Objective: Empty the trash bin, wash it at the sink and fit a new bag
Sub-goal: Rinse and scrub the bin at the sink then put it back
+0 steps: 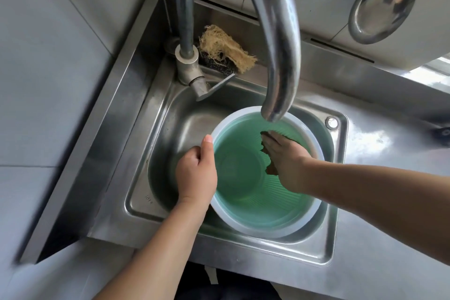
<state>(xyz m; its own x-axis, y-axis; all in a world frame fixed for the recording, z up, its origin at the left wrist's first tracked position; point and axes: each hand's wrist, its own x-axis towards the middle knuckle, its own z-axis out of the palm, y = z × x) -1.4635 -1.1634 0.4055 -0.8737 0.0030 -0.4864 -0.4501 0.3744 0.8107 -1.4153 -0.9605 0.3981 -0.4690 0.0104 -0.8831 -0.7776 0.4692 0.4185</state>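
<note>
Steel sink (155, 129) against grey tiled wall (48, 56), left hand (196, 173) gripping green bin (243, 204) rim, right hand (287, 161) pressing brown cloth (269, 168) inside, loofah (224, 48) far behind tap (275, 39)

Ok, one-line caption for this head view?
Left hand grips the green trash bin's rim in the sink while the right hand scrubs inside with a brown cloth.

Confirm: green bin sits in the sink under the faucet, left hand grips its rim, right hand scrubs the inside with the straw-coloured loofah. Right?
Not quite. In the head view the right hand presses a dark brown cloth against the inside of the green bin; the straw-coloured loofah lies on the ledge behind the faucet. The rest holds: bin in the sink, left hand gripping its rim.
</note>
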